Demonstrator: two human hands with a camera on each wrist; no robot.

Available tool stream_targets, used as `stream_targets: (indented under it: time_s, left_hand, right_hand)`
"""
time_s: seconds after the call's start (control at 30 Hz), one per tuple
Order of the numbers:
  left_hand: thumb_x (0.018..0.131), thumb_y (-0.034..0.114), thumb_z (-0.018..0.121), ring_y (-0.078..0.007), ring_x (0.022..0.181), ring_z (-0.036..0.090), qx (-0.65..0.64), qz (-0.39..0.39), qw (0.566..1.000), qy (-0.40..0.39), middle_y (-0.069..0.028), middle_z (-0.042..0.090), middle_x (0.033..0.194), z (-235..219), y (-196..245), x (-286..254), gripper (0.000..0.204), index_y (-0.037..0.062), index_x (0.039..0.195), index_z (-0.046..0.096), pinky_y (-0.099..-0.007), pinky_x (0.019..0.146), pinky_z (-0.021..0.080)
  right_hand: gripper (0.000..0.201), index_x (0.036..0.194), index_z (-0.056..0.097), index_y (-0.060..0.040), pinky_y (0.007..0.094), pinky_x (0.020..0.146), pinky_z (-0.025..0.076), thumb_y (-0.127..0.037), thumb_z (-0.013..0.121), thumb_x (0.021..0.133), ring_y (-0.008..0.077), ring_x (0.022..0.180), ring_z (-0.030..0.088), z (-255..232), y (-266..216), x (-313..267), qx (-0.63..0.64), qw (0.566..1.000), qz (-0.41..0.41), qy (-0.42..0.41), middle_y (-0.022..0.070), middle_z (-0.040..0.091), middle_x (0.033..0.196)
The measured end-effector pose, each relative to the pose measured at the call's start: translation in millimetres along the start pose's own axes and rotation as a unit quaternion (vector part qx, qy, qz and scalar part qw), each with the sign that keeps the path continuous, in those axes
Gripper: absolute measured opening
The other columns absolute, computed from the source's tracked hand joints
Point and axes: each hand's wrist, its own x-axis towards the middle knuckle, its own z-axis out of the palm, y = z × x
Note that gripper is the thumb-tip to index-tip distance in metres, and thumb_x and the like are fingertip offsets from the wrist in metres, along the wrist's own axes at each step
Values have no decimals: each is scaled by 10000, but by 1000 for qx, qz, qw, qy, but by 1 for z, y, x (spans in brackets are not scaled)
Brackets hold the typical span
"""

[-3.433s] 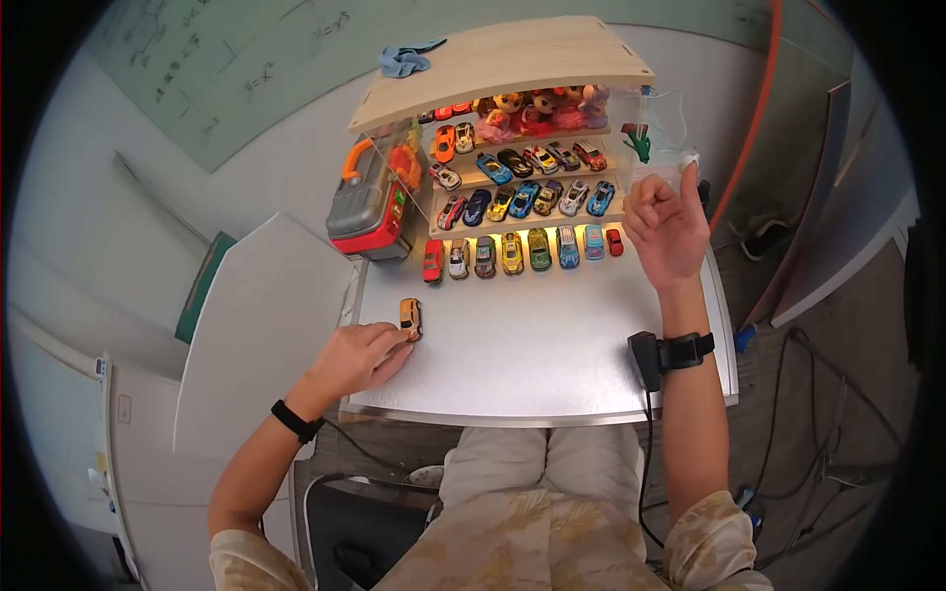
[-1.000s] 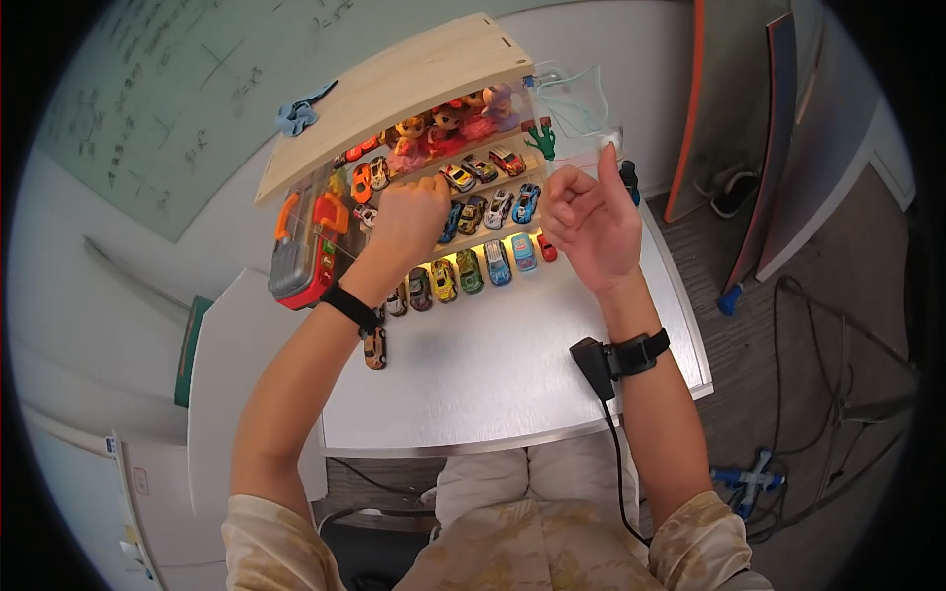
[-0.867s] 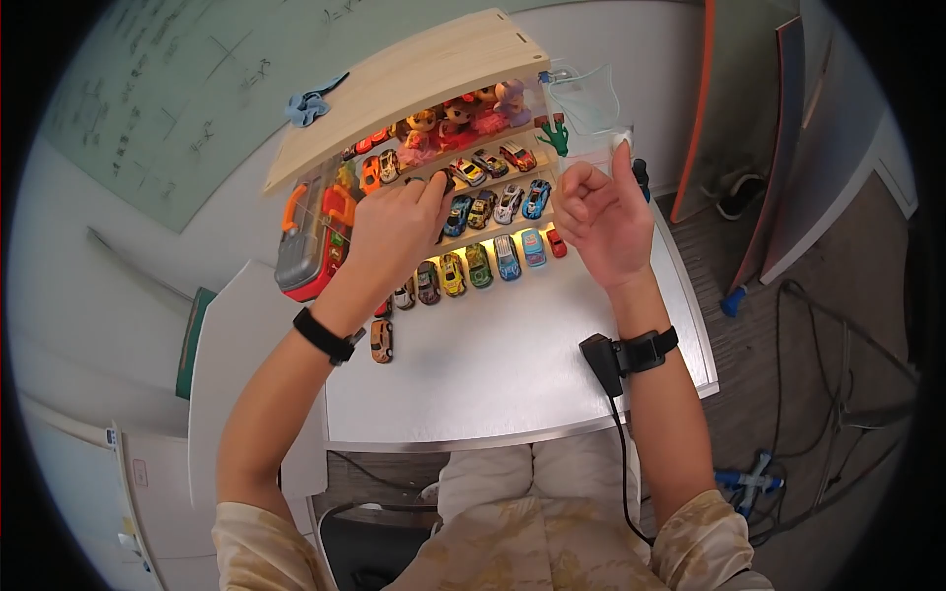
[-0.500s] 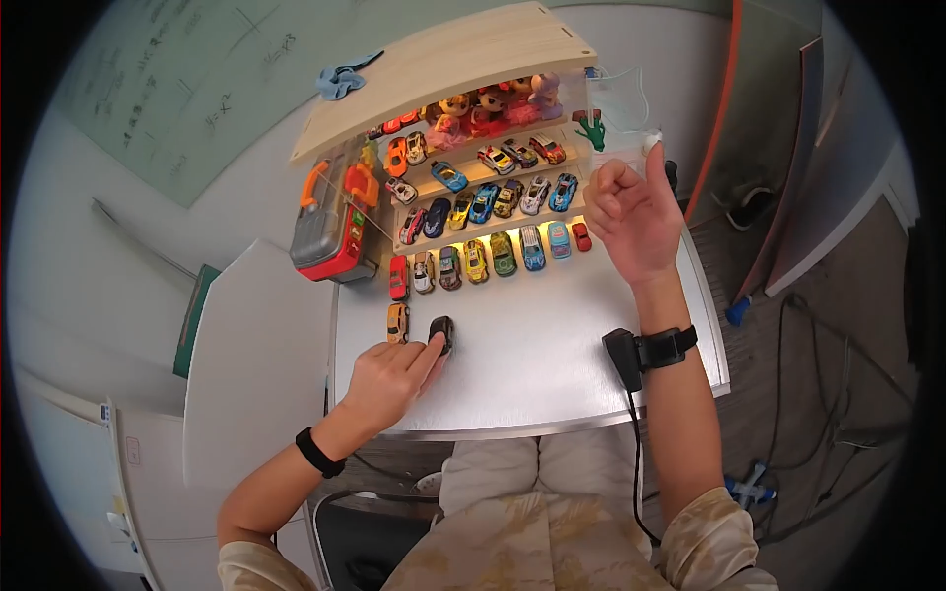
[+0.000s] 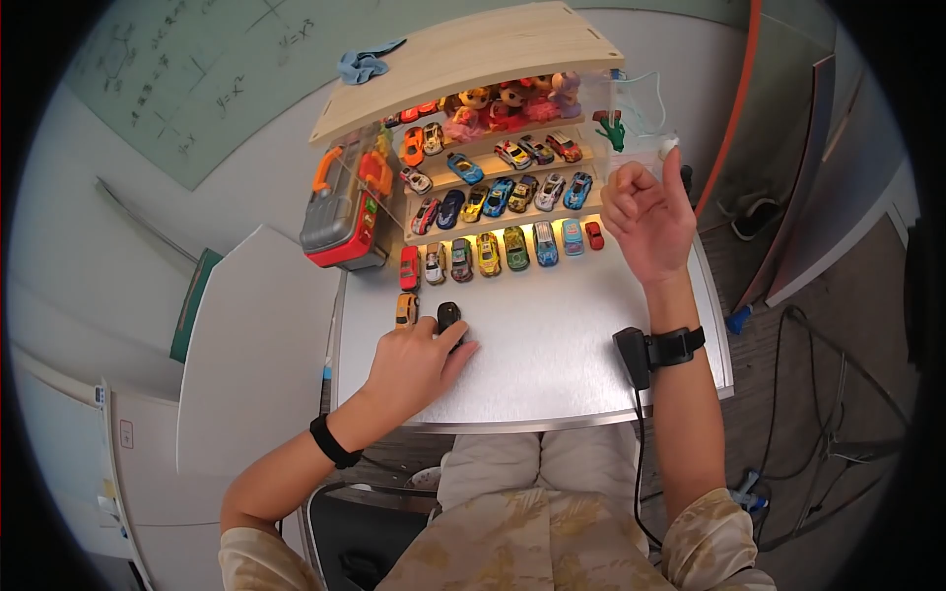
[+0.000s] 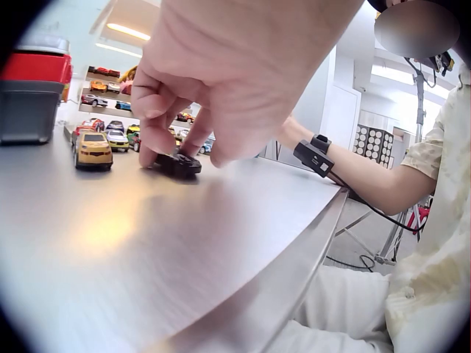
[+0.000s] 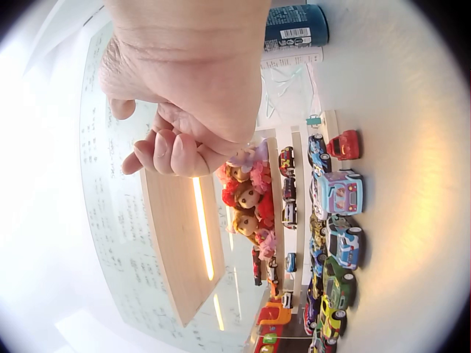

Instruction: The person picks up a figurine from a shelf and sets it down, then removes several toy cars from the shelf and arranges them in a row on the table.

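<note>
My left hand (image 5: 409,369) is low over the metal table, its fingers and thumb pinching a black toy car (image 5: 449,314). In the left wrist view the black toy car (image 6: 176,165) sits at the table surface between the fingertips. Just left of it stands a yellow-orange toy car (image 5: 407,310), behind which a red toy car (image 5: 410,267) begins a front row. My right hand (image 5: 650,225) is raised at the display's right side, fingers loosely curled and thumb up, holding nothing. In the right wrist view the right hand (image 7: 184,95) shows its palm.
A wooden display shelf (image 5: 473,59) with several toy cars and dolls (image 5: 510,103) stands at the back. A grey-and-red toolbox (image 5: 340,212) is at its left. The table (image 5: 552,364) has a curved front edge. A cable hangs from the right wrist.
My left hand left the yellow-orange car, reached to the shelf and brought the black car down to the table beside it. The right hand stays raised. The head view has shifted.
</note>
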Motion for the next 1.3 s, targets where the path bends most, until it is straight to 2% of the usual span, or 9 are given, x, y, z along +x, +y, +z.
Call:
stream_targets:
  time_s: [0.17,0.37,0.77,1.3]
  left_hand:
    - [911,280,760,-296,617,682,12,-32,999,-13,-117,661,789,1,-10,11,231,120,1077,748,-392,550,542]
    - [915,273,749,-321,623,677,9,-28,999,-22,-135,666,820,0,-17,15,230,115,1083,746,-412,554,542]
    - [954,304,708,-331,599,669,12,-25,999,-25,-136,663,741,0,-18,16,224,116,1065,758,-421,534,534]
    - [959,329,698,-328,589,662,36,-29,998,-32,-136,656,743,1,-19,18,229,116,1021,758,-424,521,524]
  right_hand:
    - [690,919,639,-32,232,496,310,-624,326,1087,83,561,370,-1,-2,-1,10,1000,0,-4,-25,408,661]
    - [697,913,646,-35,231,497,307,-630,327,1084,83,561,370,0,-2,0,6,1000,-3,-1,-25,408,657]
    - [694,906,639,-38,232,492,300,-630,323,1085,82,560,367,1,-2,0,-1,1000,-6,1,-26,408,654]
    - [695,911,631,-32,237,505,313,-622,312,1090,86,566,362,2,-2,-1,6,1000,-6,-7,-23,400,656]
